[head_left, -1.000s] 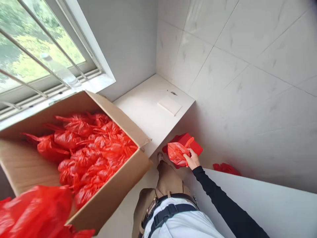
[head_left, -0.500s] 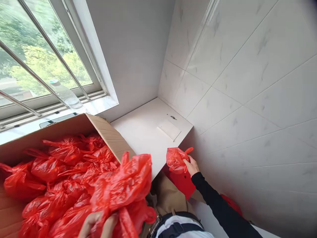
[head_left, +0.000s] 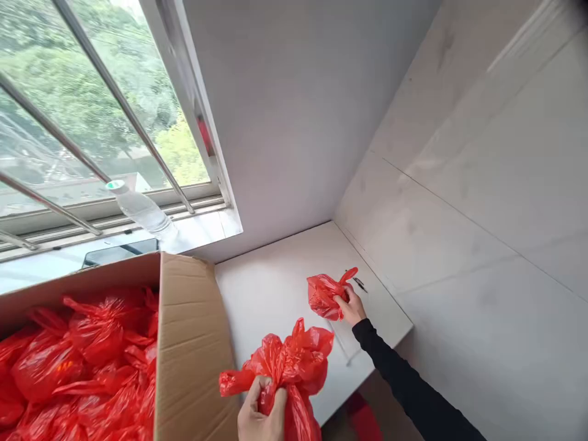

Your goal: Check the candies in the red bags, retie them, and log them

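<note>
My left hand (head_left: 263,410) pinches the gathered top of a knotted red plastic bag (head_left: 294,361), low in the middle of the view; the bag's contents are hidden. Farther right, my right hand (head_left: 350,307), in a black sleeve, grips a smaller tied red plastic bag (head_left: 324,296) by its knot, above the white tabletop (head_left: 271,275). At the lower left stands an open cardboard box (head_left: 193,343), filled with several similar tied red bags (head_left: 98,343).
A barred window is at the upper left. Its sill holds a clear plastic bottle (head_left: 143,211) and a dark flat glassy object (head_left: 120,250). A small dark item (head_left: 360,285) lies on the tabletop near the tiled wall (head_left: 482,275). Something red (head_left: 362,418) is below the table edge.
The view has shifted. My left hand has brought its red bag from over the box rightward to the table's front edge. My right hand has carried its bag from beyond the edge to over the tabletop.
</note>
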`<state>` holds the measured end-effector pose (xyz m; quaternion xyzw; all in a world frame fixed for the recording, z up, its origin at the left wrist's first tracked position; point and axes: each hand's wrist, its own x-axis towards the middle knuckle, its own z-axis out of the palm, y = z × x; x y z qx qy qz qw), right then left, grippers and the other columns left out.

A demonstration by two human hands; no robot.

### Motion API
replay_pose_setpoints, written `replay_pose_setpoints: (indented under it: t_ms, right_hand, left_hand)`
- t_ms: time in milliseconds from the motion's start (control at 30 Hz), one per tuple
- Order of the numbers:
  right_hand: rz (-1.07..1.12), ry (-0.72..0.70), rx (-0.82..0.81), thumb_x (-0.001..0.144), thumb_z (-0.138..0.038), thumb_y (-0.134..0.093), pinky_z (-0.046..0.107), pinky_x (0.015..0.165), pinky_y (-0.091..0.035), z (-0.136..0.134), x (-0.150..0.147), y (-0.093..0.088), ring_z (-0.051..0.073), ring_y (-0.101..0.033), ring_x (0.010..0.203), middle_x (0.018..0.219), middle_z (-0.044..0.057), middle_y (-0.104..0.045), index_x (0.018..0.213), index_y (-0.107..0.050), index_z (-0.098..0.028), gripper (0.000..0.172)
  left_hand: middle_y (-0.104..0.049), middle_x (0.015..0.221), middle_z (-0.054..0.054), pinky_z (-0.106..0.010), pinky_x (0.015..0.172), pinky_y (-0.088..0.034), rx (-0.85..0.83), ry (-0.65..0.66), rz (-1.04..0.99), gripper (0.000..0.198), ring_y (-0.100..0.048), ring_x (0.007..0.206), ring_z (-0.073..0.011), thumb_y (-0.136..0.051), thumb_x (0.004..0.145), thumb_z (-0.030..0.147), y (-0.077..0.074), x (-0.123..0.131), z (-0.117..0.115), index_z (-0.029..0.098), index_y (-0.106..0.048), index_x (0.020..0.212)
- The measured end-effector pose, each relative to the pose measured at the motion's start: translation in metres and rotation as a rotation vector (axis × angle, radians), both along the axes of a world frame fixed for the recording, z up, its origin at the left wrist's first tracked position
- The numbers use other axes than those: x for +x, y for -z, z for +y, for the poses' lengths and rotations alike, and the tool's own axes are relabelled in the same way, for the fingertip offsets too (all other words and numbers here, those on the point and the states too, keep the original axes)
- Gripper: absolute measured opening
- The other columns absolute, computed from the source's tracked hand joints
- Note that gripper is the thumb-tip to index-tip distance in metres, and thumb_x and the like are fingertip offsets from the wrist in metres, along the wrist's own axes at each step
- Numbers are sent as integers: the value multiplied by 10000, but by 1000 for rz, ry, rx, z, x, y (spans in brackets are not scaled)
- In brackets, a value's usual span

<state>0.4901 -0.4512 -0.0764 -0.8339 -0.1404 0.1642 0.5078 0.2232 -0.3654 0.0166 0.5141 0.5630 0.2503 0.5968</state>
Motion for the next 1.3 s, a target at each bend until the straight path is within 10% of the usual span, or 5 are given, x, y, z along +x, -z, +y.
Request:
replay_pose_setpoints:
  t_ms: [233, 400, 567, 800, 1300]
  right_hand:
    - [-25, -177, -58, 911, -361, -678, 471, 947, -529, 106, 139, 37, 237, -656, 1039, 1116, 71, -688, 1126, -651, -167, 291]
    - [-125, -314, -72, 889, -405, -613, 514, 1138, -407, 104, 158, 44, 308, -420, 1412, 1451, 117, -536, 1408, -516, -230, 556]
    - [-402, -421, -136, 983, -294, -444, 516, 1166, -400, 33, 87, 90, 267, -362, 1450, 1533, 101, -420, 1539, -325, -281, 569]
    - [-715, -620, -205, 949, -291, -543, 667, 1168, -317, -23, 33, 180, 365, -322, 1458, 1561, 113, -364, 1548, -315, -296, 641]
    - [-735, -680, 25, 981, -279, -474, 632, 1120, -354, -122, 9, 178, 349, -440, 1365, 1417, 172, -520, 1360, -566, -201, 398]
  left_hand:
    - [-551, 591, 58, -256, 554, -455, 103, -16, 78, 227, -505, 526, -110, -736, 691, 324, 71, 166, 113, 186, -560, 726]
    - [-701, 985, -52, -366, 842, -544, 160, -75, 4, 576, -669, 873, -211, -822, 654, 442, 124, 211, 143, 195, -602, 1125]
    - [-584, 1325, -99, -382, 938, -518, 221, -196, -27, 843, -628, 1106, -256, -825, 692, 438, 156, 180, 115, 284, -448, 1431]
    - [-496, 700, 69, -223, 650, -469, 164, -96, -188, 885, -500, 636, -111, -733, 806, 460, 197, 132, 72, 297, -278, 1548]
    - [-710, 790, -33, -360, 787, -560, 453, 16, 10, 530, -684, 771, -204, -650, 829, 448, 208, 45, -102, 188, -627, 1290]
